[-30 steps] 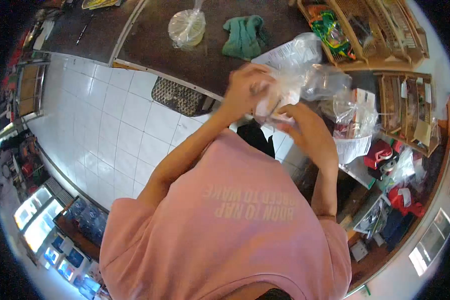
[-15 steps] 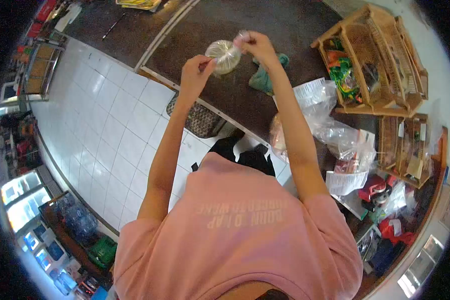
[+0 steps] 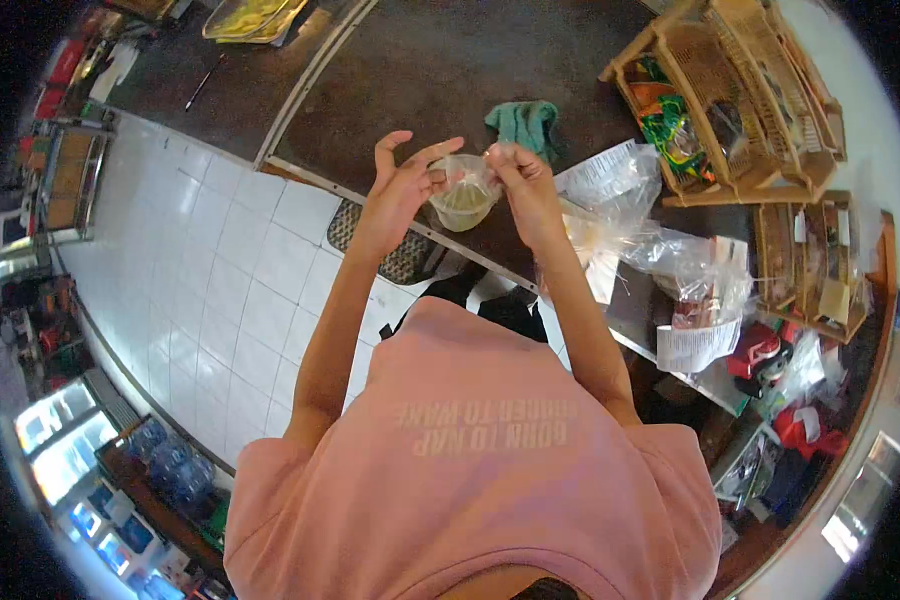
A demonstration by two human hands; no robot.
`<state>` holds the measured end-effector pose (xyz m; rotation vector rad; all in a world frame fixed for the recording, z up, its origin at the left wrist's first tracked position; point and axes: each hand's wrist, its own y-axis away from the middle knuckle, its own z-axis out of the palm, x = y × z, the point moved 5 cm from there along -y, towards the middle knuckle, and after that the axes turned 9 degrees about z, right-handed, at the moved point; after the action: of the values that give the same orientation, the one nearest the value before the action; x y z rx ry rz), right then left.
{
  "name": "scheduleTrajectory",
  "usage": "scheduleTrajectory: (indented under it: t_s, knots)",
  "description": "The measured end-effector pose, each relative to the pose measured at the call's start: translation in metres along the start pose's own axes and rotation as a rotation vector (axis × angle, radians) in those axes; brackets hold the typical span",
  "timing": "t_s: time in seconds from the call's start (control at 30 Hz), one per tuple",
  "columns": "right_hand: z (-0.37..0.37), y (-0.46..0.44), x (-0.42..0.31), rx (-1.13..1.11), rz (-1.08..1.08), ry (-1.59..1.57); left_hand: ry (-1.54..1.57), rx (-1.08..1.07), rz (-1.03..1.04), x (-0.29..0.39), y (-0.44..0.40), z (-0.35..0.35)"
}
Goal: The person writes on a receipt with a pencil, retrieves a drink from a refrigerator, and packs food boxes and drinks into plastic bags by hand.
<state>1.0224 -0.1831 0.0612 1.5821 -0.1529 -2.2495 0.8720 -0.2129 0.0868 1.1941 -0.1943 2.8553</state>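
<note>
A clear plastic bag [image 3: 462,208] with pale yellow-green contents hangs low over the near edge of the dark table. My right hand [image 3: 530,190] pinches its gathered upper part between thumb and fingers. On the other side, my left hand [image 3: 402,195] has its fingers spread apart, with its fingertips close against the bag; whether they touch it I cannot tell. A crumpled green cloth [image 3: 525,126] lies on the table just beyond my right hand.
Clear plastic packaging with printed paper [image 3: 685,280] lies to the right. A wicker rack [image 3: 730,110] holding small colourful packets stands behind it. A pen [image 3: 205,82] and a yellow-filled tray [image 3: 255,18] are at far left. Below the table edge sits a patterned stool seat [image 3: 407,258].
Both hands and the bag have come closer to my body. The bag now hangs lower, below the fingers. My left hand has gone from a pinch to spread fingers; the right still pinches.
</note>
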Motion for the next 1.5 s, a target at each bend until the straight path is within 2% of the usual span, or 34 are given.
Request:
scheduleTrajectory:
  t_s: [0.1,0.2,0.33,0.43,0.53,0.57,0.67,0.77,0.8,0.9,0.97,1.0,1.03,1.1,1.13,1.17,1.27,1.33,1.4,1.47,1.5]
  knots:
    - [0.001,0.017,-0.006,0.097,-0.135,0.192,-0.282,-0.060,0.050,-0.006,0.008,0.011]
    - [0.003,0.027,-0.004,0.132,-0.133,0.388,-0.497,-0.064,0.093,-0.014,0.013,0.017]
    - [-0.007,0.023,0.017,0.053,-0.218,0.419,-0.635,0.083,0.069,-0.018,0.015,0.019]
    - [0.009,0.038,-0.007,-0.021,-0.199,0.651,-0.979,-0.025,0.231,-0.012,0.016,0.027]
    - [-0.001,0.038,-0.009,0.001,-0.348,0.777,-1.144,-0.020,0.099,-0.009,0.010,0.027]
    - [-0.001,0.041,-0.013,-0.061,-0.360,0.791,-1.540,-0.236,0.348,0.002,0.004,0.034]
    - [0.001,0.046,-0.022,-0.194,-0.358,0.829,-1.559,-0.461,0.306,0.010,0.000,0.053]
    - [-0.010,0.043,-0.027,-0.190,-0.287,0.848,-1.302,-0.607,0.347,-0.011,-0.008,0.044]
    - [-0.013,0.043,-0.027,-0.189,-0.327,0.851,-1.213,-0.643,0.346,-0.015,-0.009,0.043]
    - [-0.029,0.041,-0.020,-0.174,-0.408,0.849,-0.785,-0.406,-0.086,-0.036,-0.002,0.028]
    - [-0.039,0.044,-0.016,-0.155,-0.418,0.829,-0.648,-0.304,-0.392,-0.034,0.004,0.026]
    - [-0.038,0.062,-0.038,-0.022,-0.399,0.760,-0.579,-0.247,-0.539,-0.034,0.009,0.027]
    - [-0.035,0.092,-0.059,0.107,-0.380,0.686,-0.608,-0.031,-0.461,-0.032,0.010,0.025]
    - [-0.074,0.157,-0.078,0.479,-0.533,0.617,-0.581,-0.170,-0.644,-0.030,0.009,0.020]
    - [-0.101,0.188,-0.078,0.755,-0.388,0.422,-0.566,-0.239,-0.737,-0.029,0.011,0.019]
    - [-0.129,0.206,-0.076,0.931,-0.031,0.542,-0.530,-0.264,-0.743,-0.032,0.015,0.026]
    - [-0.173,0.189,-0.042,0.731,-0.048,0.353,-0.525,-0.416,-0.792,-0.028,0.019,0.053]
    - [-0.189,0.144,-0.035,0.506,-0.161,0.075,-0.409,-0.406,-0.826,-0.031,0.022,0.054]
    - [-0.194,0.102,-0.055,0.386,-0.169,0.231,-0.238,-0.320,-0.828,-0.035,0.030,0.039]
    - [-0.201,0.058,-0.054,0.303,-0.017,0.392,-0.055,-0.205,-0.834,-0.035,0.038,0.044]
    - [-0.198,0.044,-0.058,0.324,-0.011,0.477,0.038,-0.144,-0.834,-0.035,0.043,0.047]
